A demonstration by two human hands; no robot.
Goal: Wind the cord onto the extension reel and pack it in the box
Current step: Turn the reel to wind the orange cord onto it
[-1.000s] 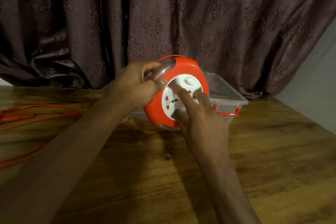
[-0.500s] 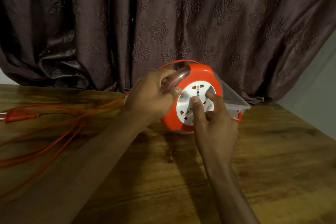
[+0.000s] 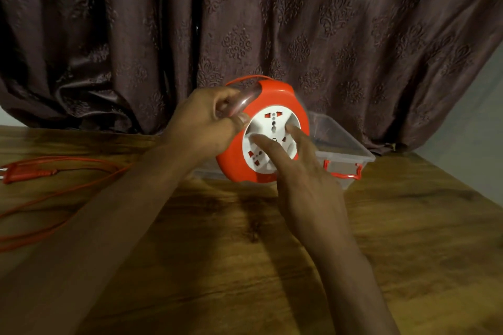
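Note:
The round orange extension reel (image 3: 275, 96) with a white socket face (image 3: 272, 124) is held upright above the table. My left hand (image 3: 206, 122) grips its clear handle at the upper left. My right hand (image 3: 296, 168) has two straight fingers pressed on the white socket face. The orange cord (image 3: 62, 190) lies in loose loops on the table at the left, and its plug (image 3: 24, 173) rests near the left edge. A strand arcs over the top of the reel. The clear plastic box (image 3: 345, 149) with orange latches sits behind the reel.
A wooden table (image 3: 245, 266) fills the foreground. A dark patterned curtain (image 3: 245, 22) hangs right behind the box. A pale wall shows at the far right.
The white socket face has turned under my right fingers, and the cord loops on the left have shifted as the strand draws toward the reel. My left hand keeps its grip.

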